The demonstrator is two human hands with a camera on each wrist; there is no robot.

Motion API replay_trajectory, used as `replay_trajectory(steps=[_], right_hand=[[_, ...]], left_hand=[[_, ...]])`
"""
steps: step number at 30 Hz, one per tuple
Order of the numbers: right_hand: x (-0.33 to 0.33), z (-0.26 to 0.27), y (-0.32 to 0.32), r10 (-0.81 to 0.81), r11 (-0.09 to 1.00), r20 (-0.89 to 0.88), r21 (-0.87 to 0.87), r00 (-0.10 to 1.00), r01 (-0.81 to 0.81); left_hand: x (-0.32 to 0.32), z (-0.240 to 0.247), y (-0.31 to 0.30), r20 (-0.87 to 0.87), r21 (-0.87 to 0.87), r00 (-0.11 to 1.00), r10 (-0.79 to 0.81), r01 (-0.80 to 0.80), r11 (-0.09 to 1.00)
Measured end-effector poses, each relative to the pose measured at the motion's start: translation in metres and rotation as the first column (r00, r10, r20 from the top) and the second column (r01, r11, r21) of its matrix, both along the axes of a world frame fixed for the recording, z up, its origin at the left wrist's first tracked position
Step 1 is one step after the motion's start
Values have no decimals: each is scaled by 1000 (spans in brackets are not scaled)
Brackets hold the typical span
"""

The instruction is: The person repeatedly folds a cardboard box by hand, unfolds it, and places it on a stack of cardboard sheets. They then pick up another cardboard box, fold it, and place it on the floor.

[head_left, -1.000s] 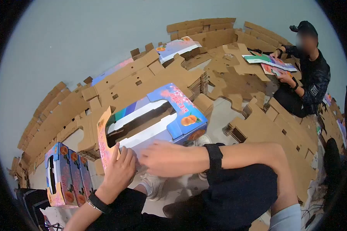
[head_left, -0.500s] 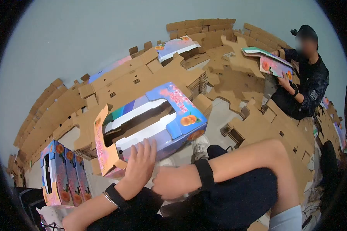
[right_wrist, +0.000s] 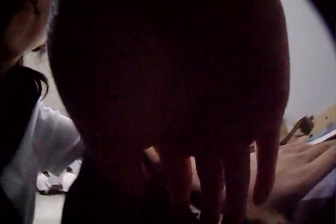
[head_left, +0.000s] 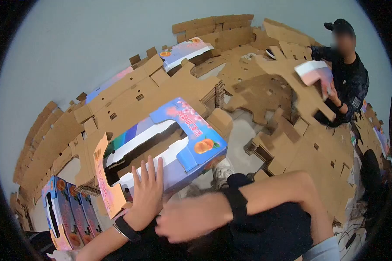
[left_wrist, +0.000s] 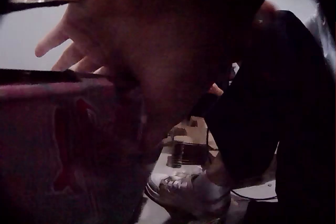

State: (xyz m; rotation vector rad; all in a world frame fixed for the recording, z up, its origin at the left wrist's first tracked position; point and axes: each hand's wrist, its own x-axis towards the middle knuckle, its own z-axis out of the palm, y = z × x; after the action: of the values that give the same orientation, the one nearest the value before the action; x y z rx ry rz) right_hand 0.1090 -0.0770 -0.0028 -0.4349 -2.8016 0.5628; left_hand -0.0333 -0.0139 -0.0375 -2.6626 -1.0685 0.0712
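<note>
The left forearm [head_left: 101, 245] reaches in from the lower left to a wrist [head_left: 136, 218] bent back, and the left hand [head_left: 146, 200] lies flat with its back up, four straight fingers [head_left: 151, 170] slightly apart and pointing forward. The right elbow [head_left: 307, 179] is bent sharply, so the right forearm [head_left: 270, 195] crosses in front of the body. The right hand [head_left: 194, 219], blurred in the head view, is close beside the left wrist; in the right wrist view its loose fingers [right_wrist: 210, 182] point downward.
</note>
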Motion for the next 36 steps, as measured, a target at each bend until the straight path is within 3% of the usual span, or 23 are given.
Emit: replay_trajectory(steps=[1,3,4,6,8,9,11,13,15,18,22,27,34,36], right_hand=[[5,2,12,-33,988,123,156,992,14],[25,-12,39,-254,902,-5,360,967,239],[40,-18,47,-296,897,-95,312,950,311],[68,-26,58,-343,890,-183,250,922,381],[88,-30,65,-397,822,-126,394,909,413],[95,-24,65,-394,821,-125,398,911,410],[102,-13,62,-424,814,61,463,904,351],[97,-12,65,-412,788,51,521,910,328],[91,-9,69,-401,794,216,566,890,220],[88,-1,65,-398,761,293,635,869,135],[84,-8,60,-388,711,276,696,879,96],[87,-14,51,-433,575,168,808,886,127],[92,-17,43,-467,604,62,751,882,267],[94,-13,43,-469,691,39,639,882,339]], left_hand=[[-2,-1,-1,-72,51,997,-8,12,999],[-4,-2,-2,-209,154,978,-15,48,987],[-4,2,-3,-109,73,994,-29,37,997],[0,5,-4,-97,53,995,-15,20,998],[0,4,-5,-80,38,997,9,-6,999],[0,3,-3,-72,39,997,4,-1,999],[-1,1,-2,-64,46,998,8,-5,999],[-1,2,-4,-88,52,996,-1,5,999],[0,4,-5,-141,67,990,0,10,998],[0,3,-4,-163,104,987,-8,25,994],[-2,-5,0,-190,214,982,-12,53,975],[0,-2,-3,-138,138,990,-16,36,990],[-5,-3,0,-67,124,997,-29,37,992],[-5,5,1,-4,55,1000,-21,21,998]])
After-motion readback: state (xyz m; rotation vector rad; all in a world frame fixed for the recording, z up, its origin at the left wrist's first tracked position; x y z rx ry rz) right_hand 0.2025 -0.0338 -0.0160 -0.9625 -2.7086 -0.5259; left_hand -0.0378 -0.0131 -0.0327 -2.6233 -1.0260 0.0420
